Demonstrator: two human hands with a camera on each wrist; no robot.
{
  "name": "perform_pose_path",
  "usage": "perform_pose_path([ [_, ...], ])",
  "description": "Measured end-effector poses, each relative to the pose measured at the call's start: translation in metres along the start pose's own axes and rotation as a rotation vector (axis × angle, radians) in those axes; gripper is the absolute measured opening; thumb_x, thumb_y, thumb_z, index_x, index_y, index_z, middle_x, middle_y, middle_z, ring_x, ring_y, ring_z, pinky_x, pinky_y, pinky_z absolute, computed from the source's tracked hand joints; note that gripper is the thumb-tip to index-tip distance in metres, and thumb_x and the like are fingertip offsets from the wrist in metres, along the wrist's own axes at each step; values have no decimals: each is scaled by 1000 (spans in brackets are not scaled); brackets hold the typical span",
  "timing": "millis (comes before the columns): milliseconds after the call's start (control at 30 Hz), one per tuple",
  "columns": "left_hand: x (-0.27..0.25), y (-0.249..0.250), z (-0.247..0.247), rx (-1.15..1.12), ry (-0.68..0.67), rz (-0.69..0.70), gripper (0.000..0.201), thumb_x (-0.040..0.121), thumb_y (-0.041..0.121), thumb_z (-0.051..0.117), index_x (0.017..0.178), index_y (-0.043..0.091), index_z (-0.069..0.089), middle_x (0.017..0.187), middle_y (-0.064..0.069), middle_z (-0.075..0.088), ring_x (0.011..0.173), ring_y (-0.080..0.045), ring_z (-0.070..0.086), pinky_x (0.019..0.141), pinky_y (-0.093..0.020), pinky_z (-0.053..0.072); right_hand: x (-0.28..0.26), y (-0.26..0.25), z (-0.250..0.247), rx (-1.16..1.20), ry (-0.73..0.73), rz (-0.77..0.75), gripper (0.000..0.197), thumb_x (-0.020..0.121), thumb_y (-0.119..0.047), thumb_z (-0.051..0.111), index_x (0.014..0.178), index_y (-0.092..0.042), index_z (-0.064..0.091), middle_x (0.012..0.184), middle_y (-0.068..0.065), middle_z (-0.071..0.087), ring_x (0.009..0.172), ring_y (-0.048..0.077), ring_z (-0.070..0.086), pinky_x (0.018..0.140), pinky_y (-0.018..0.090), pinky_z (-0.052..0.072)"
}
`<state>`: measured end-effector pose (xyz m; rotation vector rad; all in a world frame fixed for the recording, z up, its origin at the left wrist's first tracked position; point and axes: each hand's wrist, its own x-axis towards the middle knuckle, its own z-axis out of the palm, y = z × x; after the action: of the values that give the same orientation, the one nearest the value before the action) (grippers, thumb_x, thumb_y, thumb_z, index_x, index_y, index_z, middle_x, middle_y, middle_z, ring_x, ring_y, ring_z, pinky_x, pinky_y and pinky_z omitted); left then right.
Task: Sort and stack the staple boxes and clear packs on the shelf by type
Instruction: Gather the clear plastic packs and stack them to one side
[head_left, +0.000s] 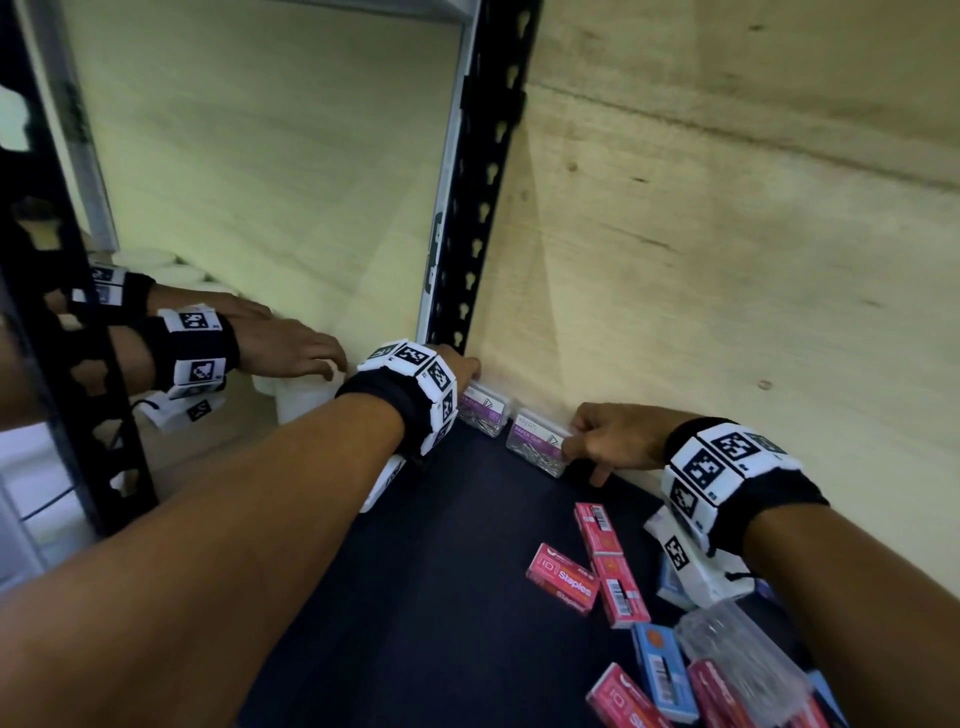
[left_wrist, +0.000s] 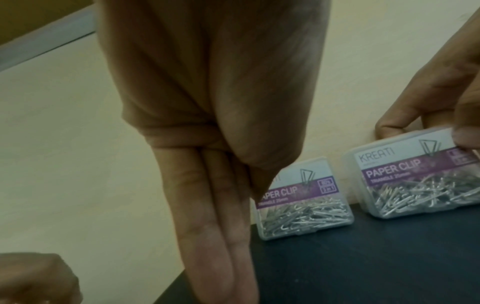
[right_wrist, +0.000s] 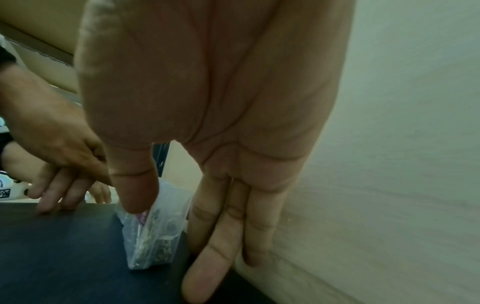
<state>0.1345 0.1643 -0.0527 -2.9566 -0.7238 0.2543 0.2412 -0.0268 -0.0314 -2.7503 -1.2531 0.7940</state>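
Two clear paper clip packs stand side by side against the back wall of the dark shelf (head_left: 441, 571). My left hand (head_left: 462, 364) reaches the back left corner, and its straight fingers (left_wrist: 215, 236) rest beside the left pack (head_left: 483, 405) (left_wrist: 306, 209). My right hand (head_left: 597, 441) (right_wrist: 179, 222) pinches the right pack (head_left: 537, 441) (left_wrist: 415, 181) (right_wrist: 145, 253), thumb in front and fingers behind. Red staple boxes (head_left: 563, 577) and a blue one (head_left: 662, 670) lie loose at the front right, with another clear pack (head_left: 737, 660) on top.
A black slotted upright (head_left: 467, 208) stands at the back left corner. Left of it, a mirror-like panel repeats my hands. White tubs (head_left: 296, 395) sit beyond the post. A pale wooden wall (head_left: 727, 260) closes off the back and right.
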Motion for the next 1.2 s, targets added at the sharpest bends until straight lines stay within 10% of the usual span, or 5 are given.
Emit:
perform_pose_path([
  [400,-5,1,-1,7,7,17,56,93,10,56,144,21,36,127,-15,54,109,-31,59,73,-28,41,3,20,5,31,36,-2,23,88,-45,60,98,-27,49,96,1,75,85,11,72,101,40,43],
  [667,-15,4,0,-24,19,-38,58,97,14,51,149,9,25,132,-18,53,115,-32,56,78,-32,43,-4,13,2,44,3,-2,44,89,-39,66,122,-15,52,113,5,70,86,14,73,104,40,43],
  [933,-66,8,2,-159,158,-69,59,92,33,60,140,12,35,123,-15,56,107,-32,59,80,-35,49,-42,29,-15,-59,1,78,60,88,-44,67,136,-12,49,116,5,67,108,25,63,103,43,47],
  [1200,-120,67,-32,-276,144,129,26,87,41,64,109,27,63,107,3,64,101,-19,61,89,-30,50,-114,70,-15,-92,24,101,35,87,-33,71,120,-27,62,90,-5,71,85,10,65,82,27,51],
])
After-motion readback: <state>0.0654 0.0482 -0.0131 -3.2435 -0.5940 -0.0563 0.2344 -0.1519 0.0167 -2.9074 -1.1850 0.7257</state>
